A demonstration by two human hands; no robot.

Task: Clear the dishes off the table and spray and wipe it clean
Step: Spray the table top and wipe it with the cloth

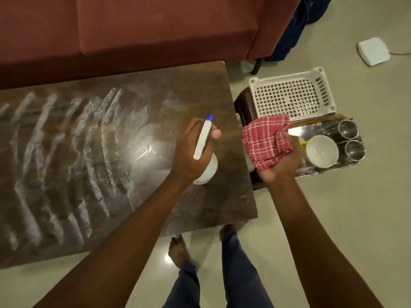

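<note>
The dark wooden table (155, 96) carries whitish wet streaks across its left and middle parts. My left hand (191, 152) grips a white spray bottle (203, 138) with a blue nozzle tip, held over the table's right end. My right hand (282, 158) clutches a bunched red-and-white checked cloth (264, 141) just past the table's right edge. Beyond that hand, a steel tray (311, 171) holds a white bowl (321, 151) and two steel cups (348, 129), (354, 148).
A white perforated plastic basket (291, 96) rests on a brown stool (241, 103) behind the tray. A maroon sofa (133, 30) runs along the table's far side. A white box (373, 51) with a cable lies on the floor. My legs and bare feet stand by the table's near corner.
</note>
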